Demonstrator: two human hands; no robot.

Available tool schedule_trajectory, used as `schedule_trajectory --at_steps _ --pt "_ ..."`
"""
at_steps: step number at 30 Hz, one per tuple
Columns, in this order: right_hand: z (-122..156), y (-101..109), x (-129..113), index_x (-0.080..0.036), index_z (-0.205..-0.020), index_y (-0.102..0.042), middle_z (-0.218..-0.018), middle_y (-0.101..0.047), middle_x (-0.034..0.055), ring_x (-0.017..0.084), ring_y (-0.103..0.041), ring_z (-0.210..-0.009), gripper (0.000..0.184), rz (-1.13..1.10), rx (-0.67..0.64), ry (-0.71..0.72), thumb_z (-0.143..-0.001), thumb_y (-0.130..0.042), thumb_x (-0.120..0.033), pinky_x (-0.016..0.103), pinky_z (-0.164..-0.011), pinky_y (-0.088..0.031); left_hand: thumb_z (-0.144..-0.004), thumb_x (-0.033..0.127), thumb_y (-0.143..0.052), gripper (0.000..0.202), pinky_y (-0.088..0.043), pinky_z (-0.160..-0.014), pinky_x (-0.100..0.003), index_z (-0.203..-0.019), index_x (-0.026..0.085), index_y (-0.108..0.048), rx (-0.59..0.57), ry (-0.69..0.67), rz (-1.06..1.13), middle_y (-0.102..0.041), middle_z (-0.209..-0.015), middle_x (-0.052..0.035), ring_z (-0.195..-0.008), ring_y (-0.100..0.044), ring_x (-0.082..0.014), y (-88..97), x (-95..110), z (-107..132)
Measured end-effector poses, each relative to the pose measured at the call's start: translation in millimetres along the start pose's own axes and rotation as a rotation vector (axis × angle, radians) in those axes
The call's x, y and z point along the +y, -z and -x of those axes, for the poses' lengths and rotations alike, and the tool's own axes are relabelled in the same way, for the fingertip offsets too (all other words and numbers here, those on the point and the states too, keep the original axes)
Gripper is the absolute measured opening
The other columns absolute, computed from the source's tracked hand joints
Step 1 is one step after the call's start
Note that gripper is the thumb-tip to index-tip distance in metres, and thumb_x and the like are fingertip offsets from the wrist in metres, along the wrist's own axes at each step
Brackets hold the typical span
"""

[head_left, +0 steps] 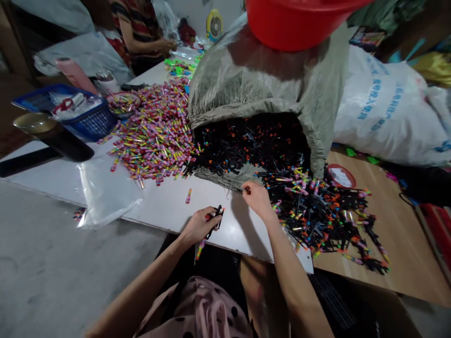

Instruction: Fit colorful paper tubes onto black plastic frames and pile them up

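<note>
My left hand [198, 226] is closed round a small black toy gun [217, 217] with orange at its tip, just above the table's front edge. A colourful wrapped tube [200, 249] hangs below that hand, seemingly joined to the toy gun. My right hand [258, 201] is pinched at the lower lip of a grey woven sack [253, 84]; whatever its fingers hold is hidden. Inside the sack's mouth lie many black toy guns [246, 141] with orange and blue bits. One loose colourful tube [189, 195] lies on the white table [165, 199], left of my hands.
A large heap of colourful tubes [158, 131] covers the table's left side. Toy guns mixed with tubes [317, 220] spread rightward. Clear plastic bags [105, 192], a dark bottle [56, 136] and a blue basket [86, 117] stand left. A red basin [299, 23] tops the sack. Another person [141, 37] sits behind.
</note>
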State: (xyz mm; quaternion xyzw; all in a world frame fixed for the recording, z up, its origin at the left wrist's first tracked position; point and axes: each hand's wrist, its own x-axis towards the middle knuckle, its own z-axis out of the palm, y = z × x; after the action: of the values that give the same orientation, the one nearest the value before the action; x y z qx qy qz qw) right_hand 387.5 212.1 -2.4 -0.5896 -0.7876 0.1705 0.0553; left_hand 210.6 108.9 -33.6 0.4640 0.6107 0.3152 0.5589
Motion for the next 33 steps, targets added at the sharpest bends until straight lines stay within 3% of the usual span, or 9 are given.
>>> schedule_trajectory --at_steps 3,6,12,21,33 --pt "31 3 -12 -0.019 -0.093 -0.065 -0.087 -0.068 0.0021 0.014 -0.063 -0.078 0.022 -0.431 -0.092 0.259 -0.077 -0.052 -0.012 0.024 -0.073 -0.048 -0.073 0.038 -0.054 0.027 -0.04 -0.052 -0.021 -0.086 0.016 -0.063 -0.072 -0.08 -0.039 -0.061 -0.061 0.0012 -0.054 -0.056 -0.0118 0.1 3 2" --pt "48 -1 -16 -0.018 -0.088 -0.066 -0.079 -0.067 0.0009 0.012 -0.06 -0.072 0.02 -0.663 -0.174 0.326 -0.074 -0.053 -0.014 0.023 -0.068 -0.047 -0.075 0.034 -0.052 0.023 -0.04 -0.055 -0.021 -0.079 0.016 -0.064 -0.141 -0.153 -0.148 -0.06 -0.06 0.0021 -0.055 -0.053 -0.0109 0.1 4 6" --pt "48 -8 -6 -0.017 -0.089 -0.067 -0.075 -0.066 0.0004 0.012 -0.057 -0.068 0.021 -0.747 -0.265 0.317 -0.072 -0.054 -0.014 0.023 -0.065 -0.045 -0.075 0.034 -0.049 0.023 -0.037 -0.054 -0.02 -0.078 0.015 -0.063 -0.218 -0.187 -0.206 -0.058 -0.059 0.0026 -0.054 -0.049 -0.0099 2.8 4 11" --pt "50 -4 -2 -0.019 -0.094 -0.064 -0.078 -0.067 0.0008 0.013 -0.061 -0.072 0.023 -0.702 -0.309 0.311 -0.073 -0.054 -0.014 0.024 -0.068 -0.047 -0.074 0.031 -0.051 0.019 -0.033 -0.051 -0.019 -0.072 0.017 -0.063 -0.236 -0.231 -0.247 -0.053 -0.055 0.0035 -0.053 -0.044 -0.0096 0.5 12 12" --pt "55 -17 0 -0.018 -0.088 -0.063 -0.081 -0.067 0.0017 0.012 -0.061 -0.067 0.019 -1.083 -0.323 0.208 -0.071 -0.065 -0.025 0.026 -0.067 -0.05 -0.071 0.043 -0.06 0.033 -0.04 -0.05 -0.021 -0.083 0.013 -0.065 -0.436 -0.049 0.086 -0.052 -0.058 0.0025 -0.051 -0.049 -0.0101 3.1 6 9"
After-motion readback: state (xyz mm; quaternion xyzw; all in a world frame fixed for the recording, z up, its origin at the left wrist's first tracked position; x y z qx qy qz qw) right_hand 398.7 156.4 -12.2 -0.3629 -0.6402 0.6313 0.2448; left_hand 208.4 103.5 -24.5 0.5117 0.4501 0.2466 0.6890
